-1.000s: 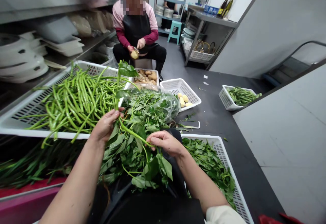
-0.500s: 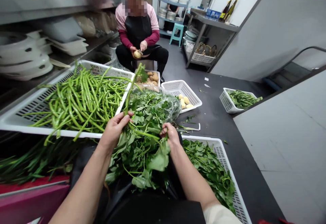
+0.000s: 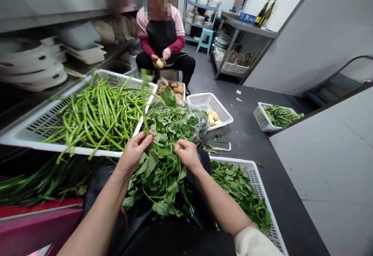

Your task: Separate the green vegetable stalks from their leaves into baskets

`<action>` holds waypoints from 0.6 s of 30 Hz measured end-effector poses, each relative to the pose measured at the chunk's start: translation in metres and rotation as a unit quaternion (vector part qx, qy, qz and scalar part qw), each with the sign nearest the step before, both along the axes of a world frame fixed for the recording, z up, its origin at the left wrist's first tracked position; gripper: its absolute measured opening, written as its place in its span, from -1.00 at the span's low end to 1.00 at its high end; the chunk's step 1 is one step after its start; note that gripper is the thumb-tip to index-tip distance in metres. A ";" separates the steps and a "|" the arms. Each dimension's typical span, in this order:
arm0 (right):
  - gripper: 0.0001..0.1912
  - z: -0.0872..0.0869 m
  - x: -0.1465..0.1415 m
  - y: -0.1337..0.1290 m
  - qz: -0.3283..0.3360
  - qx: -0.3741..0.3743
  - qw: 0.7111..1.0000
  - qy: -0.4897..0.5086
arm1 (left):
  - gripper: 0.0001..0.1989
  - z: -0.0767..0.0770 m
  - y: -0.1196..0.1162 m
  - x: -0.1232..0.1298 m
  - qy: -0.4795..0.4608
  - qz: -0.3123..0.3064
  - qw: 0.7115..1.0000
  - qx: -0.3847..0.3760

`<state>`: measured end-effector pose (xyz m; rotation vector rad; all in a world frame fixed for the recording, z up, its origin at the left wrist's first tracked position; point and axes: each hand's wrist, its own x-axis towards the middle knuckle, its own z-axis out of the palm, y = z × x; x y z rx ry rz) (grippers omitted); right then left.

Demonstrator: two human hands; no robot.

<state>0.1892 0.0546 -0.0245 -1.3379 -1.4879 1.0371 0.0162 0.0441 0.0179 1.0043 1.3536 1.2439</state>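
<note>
My left hand (image 3: 137, 150) pinches a leafy green stem (image 3: 145, 110), whose upper end stands up and is blurred. To its right, my right hand (image 3: 188, 154) has its fingers closed on a lower part of the same greens; the exact spot is hidden behind the fingers. Below both hands a heap of leafy greens (image 3: 163, 194) lies over my lap on a black apron. Long stripped green stems (image 3: 101, 112) fill a white basket (image 3: 43, 144) on the left. Loose leaves (image 3: 239, 194) lie in another white basket (image 3: 269, 209) at my right.
Opposite me a co-worker (image 3: 161, 30) sits peeling a potato (image 3: 160, 63). Between us are a crate of unpeeled potatoes (image 3: 177, 89), a clear plastic bag (image 3: 201, 120) around greens, and a basket (image 3: 225, 110) with peeled potatoes. Shelves (image 3: 72, 5) line the left; a wall panel (image 3: 329, 151) stands right.
My right hand has moved up and left, closer to the left hand, and the leaves it held lower have shifted. The left hand keeps its stem, now more upright.
</note>
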 end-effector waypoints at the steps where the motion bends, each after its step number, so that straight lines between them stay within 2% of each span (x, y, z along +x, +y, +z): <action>1: -0.81 -0.003 0.008 0.004 -0.070 -0.021 0.996 0.047 | -0.55 -0.001 -0.002 0.000 -0.002 0.009 1.000 0.000; 3: -0.79 -0.005 0.038 0.007 -0.161 -0.051 0.979 0.113 | -0.53 -0.002 -0.004 -0.003 -0.005 0.018 1.000 -0.006; 5: -0.76 -0.002 0.083 -0.001 -0.170 -0.064 0.977 0.111 | -0.52 -0.004 -0.005 -0.007 -0.009 0.014 1.000 -0.017; 6: -0.74 0.001 0.108 -0.008 -0.153 -0.089 0.981 0.080 | -0.52 -0.005 -0.004 -0.009 -0.012 0.010 1.000 -0.024; 8: -0.72 0.007 0.151 -0.026 -0.094 -0.140 0.984 -0.055 | -0.52 -0.008 -0.004 -0.011 -0.014 -0.004 0.999 -0.038; 10: -0.79 0.014 0.173 -0.043 -0.079 -0.153 0.962 -0.214 | -0.51 -0.012 -0.004 -0.009 -0.012 -0.027 0.998 -0.052; 12: -0.87 0.020 0.166 -0.055 -0.093 -0.095 0.946 -0.297 | -0.50 -0.016 -0.005 -0.004 -0.013 -0.061 0.996 -0.068; 13: -0.86 0.022 0.151 -0.058 -0.086 -0.051 0.950 -0.297 | -0.50 -0.018 -0.006 -0.001 -0.015 -0.077 0.994 -0.075; 14: -0.84 0.024 0.132 -0.059 -0.062 -0.007 0.959 -0.276 | -0.49 -0.019 -0.007 0.002 -0.017 -0.093 0.992 -0.082; 16: -0.80 0.025 0.084 -0.058 0.039 0.051 0.973 -0.221 | -0.48 -0.020 -0.010 0.007 -0.020 -0.117 0.989 -0.087; 18: -0.85 0.024 0.040 -0.054 0.110 0.083 0.962 -0.237 | -0.49 -0.020 -0.012 0.010 -0.020 -0.141 0.987 -0.075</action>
